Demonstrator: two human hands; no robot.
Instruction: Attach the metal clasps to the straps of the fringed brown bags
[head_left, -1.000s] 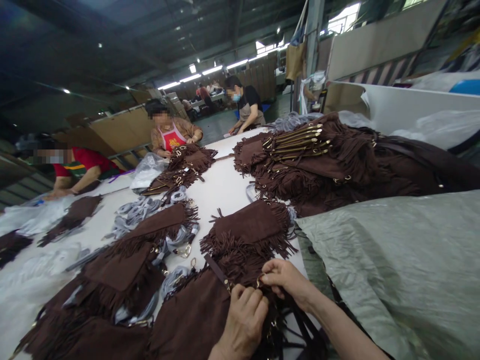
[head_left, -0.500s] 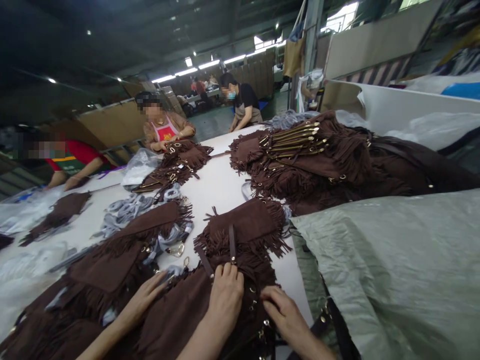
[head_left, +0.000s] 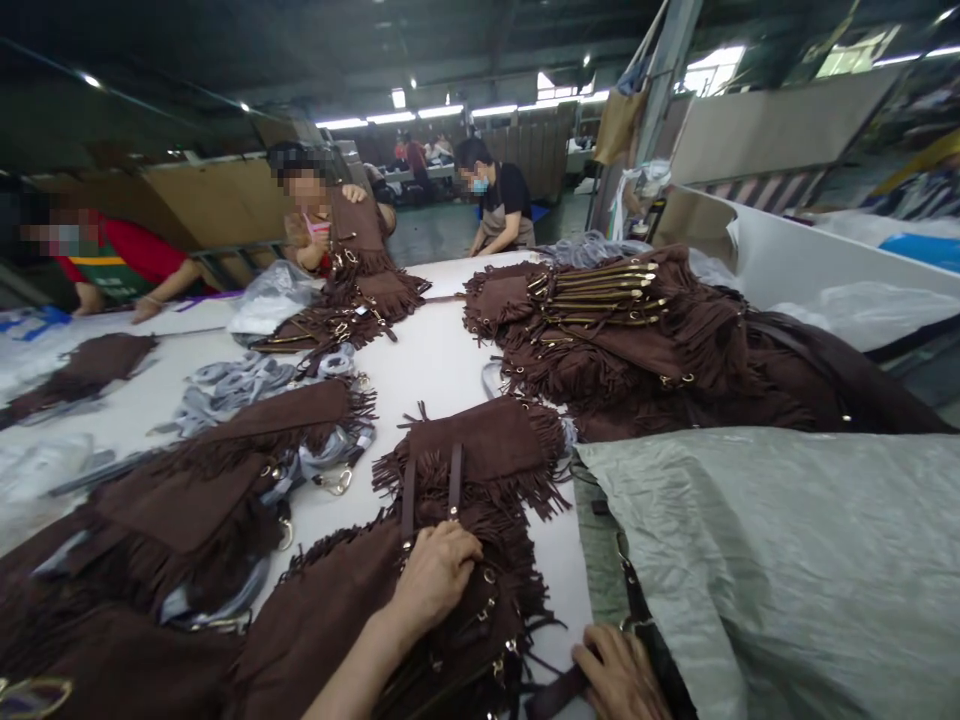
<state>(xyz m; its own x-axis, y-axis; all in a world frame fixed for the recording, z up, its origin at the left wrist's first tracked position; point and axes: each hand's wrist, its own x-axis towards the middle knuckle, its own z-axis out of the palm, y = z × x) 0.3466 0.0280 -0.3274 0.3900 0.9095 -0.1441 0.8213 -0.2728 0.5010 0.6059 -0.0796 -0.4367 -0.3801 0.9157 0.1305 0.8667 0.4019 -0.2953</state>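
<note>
My left hand (head_left: 435, 575) lies knuckles-up on a brown suede fringed bag (head_left: 352, 610) in front of me. Its fingers are curled onto the bag's top edge, where two narrow brown straps (head_left: 430, 482) run away from it. Those straps lie across another fringed bag (head_left: 487, 445) just beyond. At the bottom edge my right hand (head_left: 619, 680) is partly cut off, its fingers bent around a dark strap (head_left: 553, 692) beside the grey-green plastic sheet (head_left: 787, 560). Small metal rings (head_left: 491, 605) show along the near bag's fringe.
More fringed bags with grey wrapped straps lie at the left (head_left: 225, 490), and a big heap with gold bars sits at the right (head_left: 630, 330). The white table (head_left: 442, 365) runs back to three seated people; one of them lifts a bag (head_left: 358, 235).
My left hand drew back a little and the two straps now lie straight and parallel. My right hand dropped to the bottom edge. A third hand at the left is gone. The camera tilted up slightly.
</note>
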